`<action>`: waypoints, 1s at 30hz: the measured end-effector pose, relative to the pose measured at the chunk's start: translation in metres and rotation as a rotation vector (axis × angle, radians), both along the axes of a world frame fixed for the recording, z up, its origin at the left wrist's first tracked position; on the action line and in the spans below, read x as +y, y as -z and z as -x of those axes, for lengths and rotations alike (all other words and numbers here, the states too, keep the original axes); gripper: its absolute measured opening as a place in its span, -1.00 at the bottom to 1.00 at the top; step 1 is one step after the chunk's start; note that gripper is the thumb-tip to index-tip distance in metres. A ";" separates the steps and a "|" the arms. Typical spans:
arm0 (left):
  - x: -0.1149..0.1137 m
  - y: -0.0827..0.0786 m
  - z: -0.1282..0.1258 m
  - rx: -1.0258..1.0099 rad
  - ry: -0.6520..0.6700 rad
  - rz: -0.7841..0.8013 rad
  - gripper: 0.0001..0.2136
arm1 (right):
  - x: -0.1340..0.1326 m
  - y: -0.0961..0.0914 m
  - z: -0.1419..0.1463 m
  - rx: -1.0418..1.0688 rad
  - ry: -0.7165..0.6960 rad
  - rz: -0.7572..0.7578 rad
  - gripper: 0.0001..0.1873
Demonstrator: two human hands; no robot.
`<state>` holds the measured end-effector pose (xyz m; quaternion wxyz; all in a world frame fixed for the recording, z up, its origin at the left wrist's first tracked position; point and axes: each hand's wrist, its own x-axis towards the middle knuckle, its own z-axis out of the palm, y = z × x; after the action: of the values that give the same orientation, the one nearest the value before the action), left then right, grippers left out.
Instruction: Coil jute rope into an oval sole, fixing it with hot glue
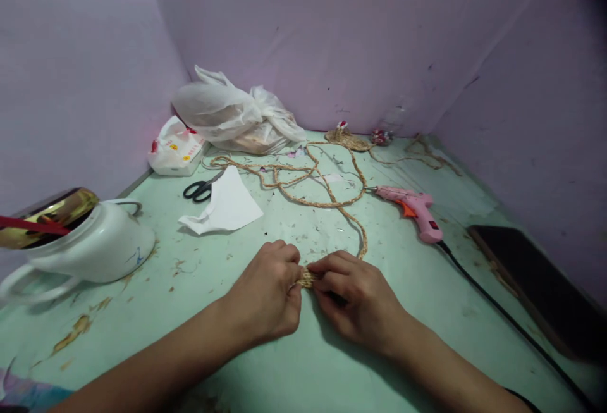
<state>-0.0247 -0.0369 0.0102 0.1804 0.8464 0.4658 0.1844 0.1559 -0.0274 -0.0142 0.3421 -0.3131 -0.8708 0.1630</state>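
Note:
Between my two hands sits a small coil of braided straw rope [307,278], mostly hidden by the fingers. My left hand [271,296] is closed, pinching the coil's left side. From the other side my right hand [355,299] pinches it with thumb and fingers. A long loose braided rope [353,218] runs away from behind my right hand and loops over the table. Beyond the right hand lies a pink glue gun [408,204], its nozzle pointing left and touching or nearly touching the rope.
Black-handled scissors [198,191] lie partly under white paper [230,201]. A white teapot-like pot [107,242] stands left; a dark phone [531,280] and the black cord [493,308] lie right. Behind are a tied plastic bag [237,112], a small box [177,150] and a woven straw piece [348,140].

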 end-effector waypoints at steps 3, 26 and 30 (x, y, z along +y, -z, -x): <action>0.003 0.006 0.000 -0.028 0.000 -0.040 -0.87 | 0.001 0.001 0.001 0.021 0.016 0.026 -0.84; 0.008 0.000 0.010 -0.051 -0.008 0.179 -0.87 | -0.007 -0.009 0.009 -0.150 0.081 -0.128 -0.83; 0.007 -0.008 0.016 -0.027 0.015 0.149 -0.95 | -0.007 -0.005 0.015 -0.142 0.053 -0.225 -0.76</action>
<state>-0.0412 -0.0300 0.0182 0.2505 0.8316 0.4695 0.1592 0.1409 -0.0348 -0.0091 0.3167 -0.3063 -0.8971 0.0328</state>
